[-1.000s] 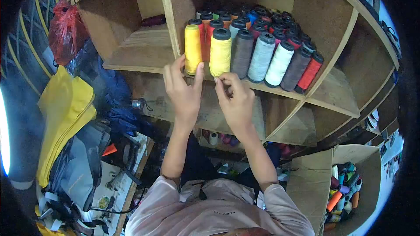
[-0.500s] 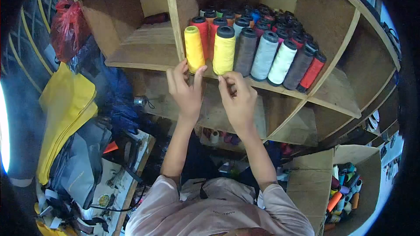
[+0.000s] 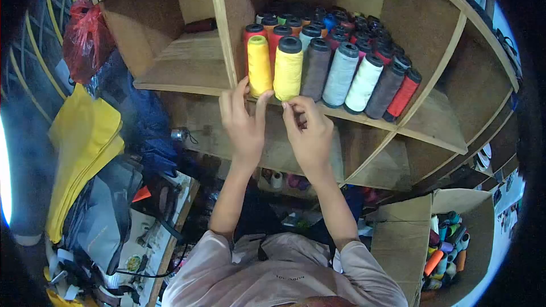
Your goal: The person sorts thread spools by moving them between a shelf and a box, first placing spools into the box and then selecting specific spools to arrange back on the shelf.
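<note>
A golden-yellow thread spool (image 3: 259,68) stands upright at the front edge of the shelf compartment. My left hand (image 3: 244,122) has its index finger and thumb on either side of that spool's base. Right beside it is a paler yellow spool (image 3: 288,71) with a black top. Just below this one, my right hand (image 3: 310,133) is closed, thumb and fingertips pressed together near its base; anything between them is too small to make out. Along the same front row stand a dark grey spool (image 3: 315,71), a light grey spool (image 3: 342,77) and a white spool (image 3: 364,85).
More spools fill the rows behind, with a red spool (image 3: 404,96) at the right end. Wooden dividers (image 3: 223,28) bound the compartment. A cardboard box (image 3: 404,233) with loose spools sits at lower right. Yellow sheets (image 3: 85,142) and a red plastic bag (image 3: 89,40) hang at left.
The golden-yellow spool has moved right, away from the divider and up beside the paler yellow spool. My left hand has followed it; my right hand keeps its pinch. The view has shifted slightly.
</note>
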The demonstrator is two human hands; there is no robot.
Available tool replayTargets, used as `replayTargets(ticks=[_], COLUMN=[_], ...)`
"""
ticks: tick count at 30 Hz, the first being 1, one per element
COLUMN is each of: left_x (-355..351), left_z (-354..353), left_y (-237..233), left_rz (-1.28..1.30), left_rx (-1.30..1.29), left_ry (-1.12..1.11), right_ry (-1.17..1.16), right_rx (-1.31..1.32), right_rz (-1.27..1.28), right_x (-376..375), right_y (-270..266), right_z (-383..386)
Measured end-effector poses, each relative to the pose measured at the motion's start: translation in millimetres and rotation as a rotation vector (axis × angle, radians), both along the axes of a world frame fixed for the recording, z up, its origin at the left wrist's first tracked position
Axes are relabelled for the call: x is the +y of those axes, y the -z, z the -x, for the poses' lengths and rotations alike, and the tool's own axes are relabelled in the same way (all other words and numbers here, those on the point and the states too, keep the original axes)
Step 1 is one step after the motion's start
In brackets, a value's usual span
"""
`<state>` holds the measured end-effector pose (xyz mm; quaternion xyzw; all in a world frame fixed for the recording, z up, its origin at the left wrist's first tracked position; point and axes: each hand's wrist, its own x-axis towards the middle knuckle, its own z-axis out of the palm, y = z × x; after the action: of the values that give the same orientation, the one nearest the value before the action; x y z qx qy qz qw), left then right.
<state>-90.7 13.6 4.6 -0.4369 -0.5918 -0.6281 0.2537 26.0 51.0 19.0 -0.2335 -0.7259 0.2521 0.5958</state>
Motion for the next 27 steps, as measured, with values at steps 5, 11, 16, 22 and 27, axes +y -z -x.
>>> replayTargets(ticks=[5, 11, 16, 22, 27], left_x=[-1, -5, 0, -7, -16], left_z=[-1, -1, 0, -2, -12], left_y=[1, -2, 2, -6, -6], left_rz=[0.037, 0.040, 0.016, 0.043, -0.031], left_rx=[-0.004, -0.002, -0.037, -0.043, -0.029], left_ry=[-0.008, 0.027, 0.073, 0.047, 0.063], right_ry=[0.023, 0.027, 0.007, -0.051, -0.119], right_rx=[-0.006, -0.026, -0.013, 0.012, 0.019], right_rz=[-0.101, -0.039, 0.000, -0.022, 0.051], right_x=[8, 3, 2, -2, -18], right_y=[7, 2, 5, 3, -3], right_z=[2, 2, 0, -2, -15])
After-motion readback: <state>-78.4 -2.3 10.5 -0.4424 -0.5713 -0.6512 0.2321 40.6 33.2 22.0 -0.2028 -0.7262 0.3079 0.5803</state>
